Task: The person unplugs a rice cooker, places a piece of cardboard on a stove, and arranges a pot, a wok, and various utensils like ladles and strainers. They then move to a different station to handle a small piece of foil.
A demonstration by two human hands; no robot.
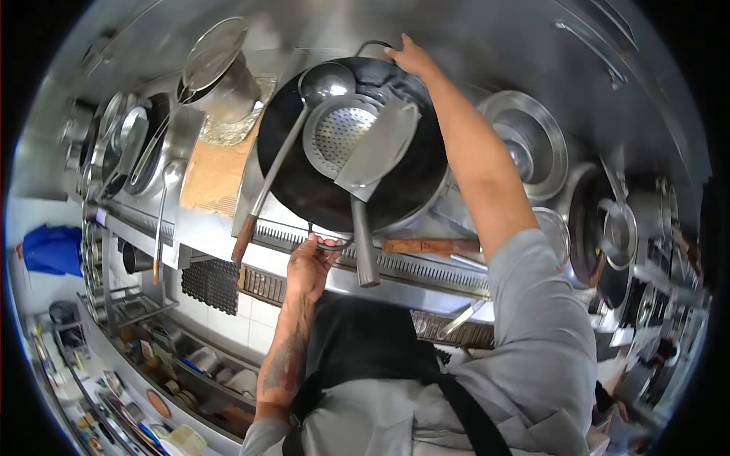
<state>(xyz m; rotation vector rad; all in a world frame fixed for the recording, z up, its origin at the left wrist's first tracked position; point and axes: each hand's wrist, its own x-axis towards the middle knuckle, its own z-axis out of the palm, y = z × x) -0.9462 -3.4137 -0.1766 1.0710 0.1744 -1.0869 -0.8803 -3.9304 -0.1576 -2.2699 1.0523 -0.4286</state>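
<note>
A big black wok (pixel 304 194) sits on the steel range in front of me. My left hand (pixel 306 267) is closed round its near loop handle (pixel 334 245). My right hand (pixel 411 58) reaches to the far rim, its fingers on the far loop handle (pixel 370 45). Inside the wok lie a ladle (pixel 328 80), a perforated strainer (pixel 334 133) and a wok spatula (pixel 388 144) resting over the strainer. The ladle's wooden-ended handle and the spatula's metal handle (pixel 365 251) stick out over the near rim.
Left stands a metal pot (pixel 232 95) with a mesh strainer (pixel 217 53) on top, beside cardboard (pixel 217 175). A long-handled ladle (pixel 173 173) lies farther left. Metal bowls (pixel 551 125) and another dark wok (pixel 585 220) are at right. A slotted grate (pixel 395 266) runs along the front.
</note>
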